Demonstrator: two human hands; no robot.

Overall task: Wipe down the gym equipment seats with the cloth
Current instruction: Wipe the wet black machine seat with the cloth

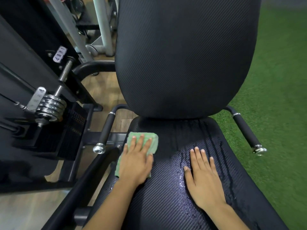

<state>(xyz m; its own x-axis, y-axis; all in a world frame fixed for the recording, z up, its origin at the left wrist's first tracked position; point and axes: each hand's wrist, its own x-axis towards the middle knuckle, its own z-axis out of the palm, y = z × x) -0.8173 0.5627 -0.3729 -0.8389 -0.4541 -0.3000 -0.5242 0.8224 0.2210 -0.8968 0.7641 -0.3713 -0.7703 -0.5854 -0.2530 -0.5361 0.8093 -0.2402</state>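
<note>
A black textured seat pad point(174, 193) fills the lower middle, with wet streaks and a shiny damp patch near its centre. Behind it rises the tall black backrest point(184, 55). A folded green cloth point(149, 138) lies at the seat's left edge. My left hand point(135, 161) presses flat on the cloth with straight fingers. My right hand point(203, 176) rests flat on the wet seat, fingers straight and spread, holding nothing.
Padded black side handles with chrome ends stick out at the left point(106, 130) and right point(247, 131) of the seat. A black weight stack with chrome plates point(49, 105) stands at the left. Green turf point(279, 97) lies to the right, wooden floor on the left.
</note>
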